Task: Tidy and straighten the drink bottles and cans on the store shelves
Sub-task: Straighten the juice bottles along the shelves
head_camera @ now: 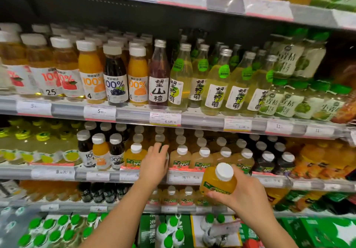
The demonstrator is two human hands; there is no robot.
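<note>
My right hand grips an orange juice bottle with a white cap, held in front of the second shelf from the bottom. My left hand reaches into that shelf and wraps a front-row bottle, which it mostly hides, between an orange NFC bottle and a pale NFC bottle. Rows of white-capped NFC bottles stand behind and to the right.
The shelf above holds 100% juice bottles and tall glass bottles with black characters. Price tag rails edge each shelf. Green-capped bottles and green cartons fill the bottom level. Dark juice bottles stand at right.
</note>
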